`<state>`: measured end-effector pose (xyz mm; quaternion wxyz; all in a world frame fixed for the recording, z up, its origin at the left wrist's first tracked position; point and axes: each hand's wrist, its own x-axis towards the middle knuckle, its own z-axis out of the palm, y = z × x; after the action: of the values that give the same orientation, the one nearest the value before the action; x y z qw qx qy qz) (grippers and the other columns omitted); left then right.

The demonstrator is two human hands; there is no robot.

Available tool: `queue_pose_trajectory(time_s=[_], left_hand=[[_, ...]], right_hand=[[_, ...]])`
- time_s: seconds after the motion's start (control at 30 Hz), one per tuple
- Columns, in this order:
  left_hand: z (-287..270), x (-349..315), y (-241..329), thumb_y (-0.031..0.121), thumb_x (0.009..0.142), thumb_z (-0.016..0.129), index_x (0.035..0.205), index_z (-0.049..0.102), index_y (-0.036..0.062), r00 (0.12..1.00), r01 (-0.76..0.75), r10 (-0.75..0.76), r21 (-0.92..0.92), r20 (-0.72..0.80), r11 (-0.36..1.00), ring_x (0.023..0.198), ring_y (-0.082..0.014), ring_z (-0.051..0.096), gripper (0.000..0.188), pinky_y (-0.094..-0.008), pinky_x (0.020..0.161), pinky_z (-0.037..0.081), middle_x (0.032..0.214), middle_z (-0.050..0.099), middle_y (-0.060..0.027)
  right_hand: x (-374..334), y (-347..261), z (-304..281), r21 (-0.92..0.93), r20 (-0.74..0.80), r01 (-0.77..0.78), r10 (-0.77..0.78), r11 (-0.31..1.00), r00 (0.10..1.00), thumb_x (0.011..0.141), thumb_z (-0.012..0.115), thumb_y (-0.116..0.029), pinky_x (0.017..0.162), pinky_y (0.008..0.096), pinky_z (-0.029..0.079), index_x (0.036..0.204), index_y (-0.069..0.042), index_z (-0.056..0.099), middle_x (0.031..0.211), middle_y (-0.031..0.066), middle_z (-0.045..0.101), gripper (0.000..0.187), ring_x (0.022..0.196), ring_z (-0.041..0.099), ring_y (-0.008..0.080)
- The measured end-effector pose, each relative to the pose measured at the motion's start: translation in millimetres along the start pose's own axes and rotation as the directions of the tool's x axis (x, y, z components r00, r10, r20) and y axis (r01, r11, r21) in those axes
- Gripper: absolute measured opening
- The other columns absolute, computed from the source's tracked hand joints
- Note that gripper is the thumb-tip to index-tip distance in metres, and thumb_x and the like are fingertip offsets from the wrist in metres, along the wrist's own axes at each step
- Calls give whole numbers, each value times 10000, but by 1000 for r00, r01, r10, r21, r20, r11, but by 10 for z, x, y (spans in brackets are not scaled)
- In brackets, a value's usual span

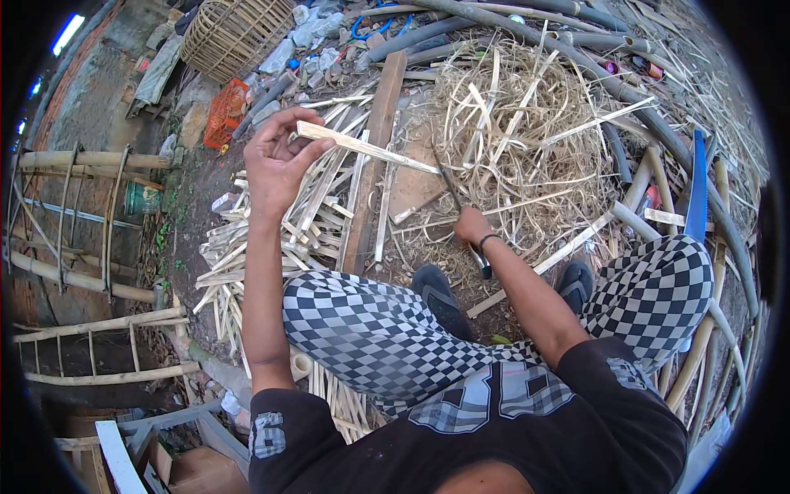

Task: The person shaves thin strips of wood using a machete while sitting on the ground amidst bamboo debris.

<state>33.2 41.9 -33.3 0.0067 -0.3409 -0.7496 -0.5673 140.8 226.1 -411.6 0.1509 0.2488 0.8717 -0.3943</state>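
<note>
My left hand (pixel 284 160) pinches the near end of a pale split bamboo strip (pixel 370 149) between thumb and fingers. The strip slants down to the right, and its far end meets or lies just beside the blade of a knife (pixel 450 188). Closed around that knife is my right hand (pixel 473 226), a dark band on its wrist; the handle end sticks out below the fist. Under the strip lies a long brown wooden plank (pixel 376 165). A heap of split bamboo sticks (pixel 317 218) spreads below my left hand and forearm.
Curly bamboo shavings (pixel 527 115) pile up ahead of my right hand. Long bamboo poles (pixel 658 123) curve along the right, near a blue saw blade (pixel 697 185). An orange crate (pixel 225 114) and a woven basket (pixel 234 37) stand far left. Bamboo ladders (pixel 99 375) lie left.
</note>
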Motion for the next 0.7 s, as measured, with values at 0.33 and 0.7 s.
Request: queue_pose_trajectory(time_s=[0.33,0.7], left_hand=[[-19,-50,-228,-79,820,734,1023,629,-31,984,34,-22,-70,174,997,961,-173,685,234,-292,873,586,1013,708,-156],[94,-119,-540,46,920,674,1055,704,-7,869,187,-97,-140,485,972,958,-159,672,148,-297,840,564,1052,703,-62]], right_hand=[[-968,-1433,-1116,211,-307,367,-295,906,905,970,506,-269,758,494,503,1049,55,595,835,285,654,346,815,656,442],[-2032,-1974,-1910,399,-443,663,-500,633,744,968,506,-159,672,566,472,1132,38,552,695,297,607,260,701,620,491]])
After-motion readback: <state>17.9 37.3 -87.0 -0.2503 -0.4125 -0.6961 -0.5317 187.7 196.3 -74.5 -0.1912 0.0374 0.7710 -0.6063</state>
